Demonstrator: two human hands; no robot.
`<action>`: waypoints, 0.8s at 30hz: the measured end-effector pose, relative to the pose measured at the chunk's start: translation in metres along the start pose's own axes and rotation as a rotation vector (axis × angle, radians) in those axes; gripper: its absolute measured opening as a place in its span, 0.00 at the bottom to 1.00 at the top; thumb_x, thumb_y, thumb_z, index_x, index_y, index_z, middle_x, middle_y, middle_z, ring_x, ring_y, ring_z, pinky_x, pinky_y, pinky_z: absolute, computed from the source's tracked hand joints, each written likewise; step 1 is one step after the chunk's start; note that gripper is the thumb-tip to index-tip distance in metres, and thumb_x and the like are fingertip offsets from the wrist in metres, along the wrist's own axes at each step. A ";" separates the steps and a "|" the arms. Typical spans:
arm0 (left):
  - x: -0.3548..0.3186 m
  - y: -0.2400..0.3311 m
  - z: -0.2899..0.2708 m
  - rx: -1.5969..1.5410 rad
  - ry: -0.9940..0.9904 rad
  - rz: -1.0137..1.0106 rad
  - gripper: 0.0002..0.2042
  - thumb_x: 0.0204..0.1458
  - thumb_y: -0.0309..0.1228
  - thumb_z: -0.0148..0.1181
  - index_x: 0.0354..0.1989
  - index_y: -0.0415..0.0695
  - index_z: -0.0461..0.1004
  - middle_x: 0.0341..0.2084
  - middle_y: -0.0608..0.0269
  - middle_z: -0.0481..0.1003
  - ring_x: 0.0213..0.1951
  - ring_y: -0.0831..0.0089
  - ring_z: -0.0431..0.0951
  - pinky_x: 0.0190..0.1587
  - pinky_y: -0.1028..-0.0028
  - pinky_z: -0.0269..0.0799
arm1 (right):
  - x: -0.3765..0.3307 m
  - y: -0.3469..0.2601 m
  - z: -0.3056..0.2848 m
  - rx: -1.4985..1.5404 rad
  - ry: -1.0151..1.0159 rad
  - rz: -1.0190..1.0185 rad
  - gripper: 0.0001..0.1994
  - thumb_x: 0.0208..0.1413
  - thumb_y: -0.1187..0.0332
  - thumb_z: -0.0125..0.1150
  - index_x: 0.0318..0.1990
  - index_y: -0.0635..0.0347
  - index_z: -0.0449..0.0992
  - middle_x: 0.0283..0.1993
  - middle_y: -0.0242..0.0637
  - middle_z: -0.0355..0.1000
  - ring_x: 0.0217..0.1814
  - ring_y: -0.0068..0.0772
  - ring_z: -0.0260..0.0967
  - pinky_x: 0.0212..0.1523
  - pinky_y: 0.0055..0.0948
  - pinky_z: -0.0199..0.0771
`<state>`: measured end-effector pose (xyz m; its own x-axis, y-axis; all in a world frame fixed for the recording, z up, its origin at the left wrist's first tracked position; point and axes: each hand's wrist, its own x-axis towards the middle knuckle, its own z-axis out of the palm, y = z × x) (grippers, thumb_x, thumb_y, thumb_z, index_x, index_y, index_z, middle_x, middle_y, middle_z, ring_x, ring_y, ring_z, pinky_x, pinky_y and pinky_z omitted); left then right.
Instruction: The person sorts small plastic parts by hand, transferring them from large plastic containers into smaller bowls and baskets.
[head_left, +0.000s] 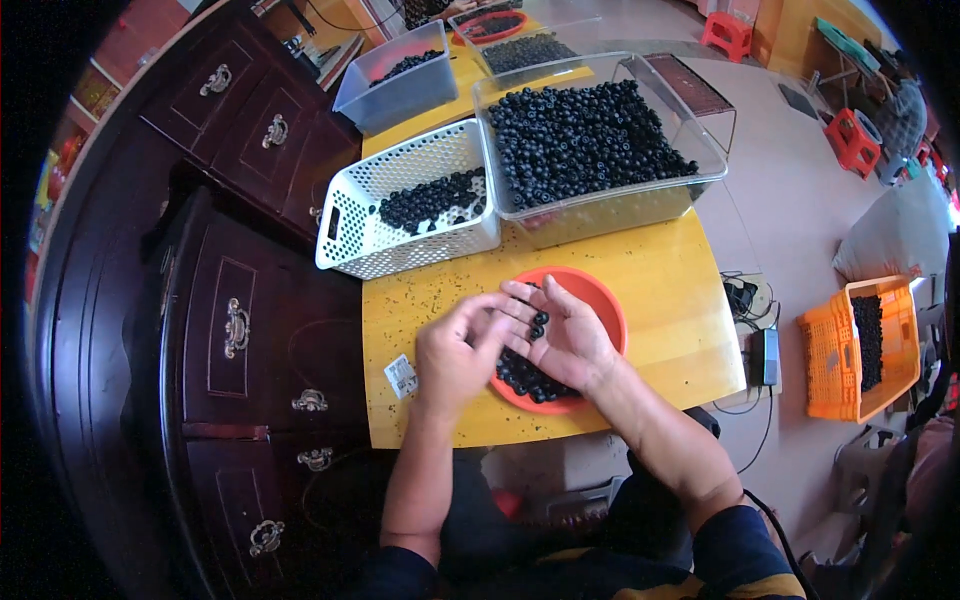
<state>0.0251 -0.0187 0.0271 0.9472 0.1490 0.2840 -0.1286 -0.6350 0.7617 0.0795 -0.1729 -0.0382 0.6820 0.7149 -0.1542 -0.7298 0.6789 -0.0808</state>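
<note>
My right hand (568,340) is palm up over an orange-red bowl (612,312), with a few small round black beads (539,325) lying on its fingers and palm. My left hand (462,345) comes from the left, its thumb and fingers curled together against the fingertips of the right. Whatever lies between the left fingers is hidden. More black beads (530,380) rest in the bowl below, partly covered by the hands. The bowl stands on a yellow table (665,300) near its front edge.
Behind the bowl stand a white perforated basket (400,262) and a large clear bin (600,215), both holding black beads. A bluish bin (365,100) is farther back. Dark wooden drawers (235,320) line the left. An orange crate (835,370) and a power adapter (765,357) are right.
</note>
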 end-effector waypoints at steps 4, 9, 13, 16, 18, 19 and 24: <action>-0.014 -0.005 0.019 0.051 -0.048 0.075 0.10 0.50 0.31 0.72 0.40 0.44 0.81 0.18 0.61 0.77 0.20 0.71 0.78 0.25 0.69 0.72 | -0.003 0.005 0.006 -0.047 0.065 -0.008 0.27 0.72 0.49 0.44 0.62 0.66 0.67 0.61 0.50 0.70 0.66 0.50 0.66 0.70 0.46 0.65; -0.021 -0.013 0.027 0.065 -0.114 0.121 0.12 0.48 0.32 0.72 0.40 0.44 0.80 0.20 0.58 0.78 0.22 0.63 0.80 0.27 0.65 0.76 | 0.001 0.009 0.002 -0.062 0.035 -0.019 0.27 0.72 0.52 0.45 0.62 0.70 0.66 0.64 0.50 0.67 0.68 0.50 0.64 0.72 0.47 0.62; -0.021 -0.020 0.024 0.046 -0.103 0.107 0.12 0.48 0.30 0.72 0.41 0.43 0.80 0.19 0.59 0.77 0.22 0.65 0.80 0.27 0.67 0.75 | 0.007 0.014 -0.002 -0.094 0.012 -0.020 0.26 0.72 0.53 0.45 0.62 0.70 0.66 0.63 0.51 0.68 0.67 0.50 0.65 0.72 0.47 0.63; -0.020 -0.023 0.016 -0.037 -0.004 0.093 0.11 0.50 0.26 0.70 0.42 0.42 0.80 0.20 0.59 0.78 0.22 0.69 0.80 0.27 0.69 0.75 | 0.007 0.012 -0.003 -0.115 -0.035 0.005 0.23 0.72 0.55 0.47 0.61 0.67 0.68 0.61 0.48 0.70 0.65 0.46 0.67 0.69 0.44 0.66; -0.017 -0.022 0.007 -0.196 0.063 0.066 0.10 0.52 0.22 0.68 0.43 0.41 0.80 0.23 0.61 0.81 0.22 0.75 0.80 0.27 0.72 0.74 | 0.003 0.010 0.000 -0.269 0.038 0.008 0.22 0.72 0.54 0.47 0.60 0.62 0.69 0.58 0.41 0.72 0.57 0.34 0.71 0.59 0.33 0.74; -0.017 -0.024 0.006 -0.289 0.073 0.064 0.10 0.55 0.21 0.66 0.45 0.39 0.80 0.25 0.65 0.82 0.23 0.81 0.78 0.28 0.75 0.73 | 0.001 0.012 0.012 -0.324 0.145 0.016 0.17 0.70 0.56 0.51 0.56 0.59 0.72 0.48 0.32 0.74 0.46 0.24 0.72 0.45 0.23 0.74; -0.019 -0.039 0.008 -0.459 0.015 0.027 0.12 0.57 0.20 0.64 0.49 0.39 0.79 0.27 0.67 0.81 0.27 0.87 0.77 0.29 0.82 0.72 | -0.002 0.015 0.012 -0.371 0.055 0.119 0.09 0.69 0.61 0.55 0.46 0.55 0.74 0.33 0.22 0.67 0.27 0.15 0.56 0.26 0.17 0.58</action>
<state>0.0147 -0.0028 -0.0121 0.9377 0.1498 0.3135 -0.2736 -0.2376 0.9320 0.0673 -0.1622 -0.0276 0.5951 0.7684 -0.2355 -0.7781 0.4776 -0.4079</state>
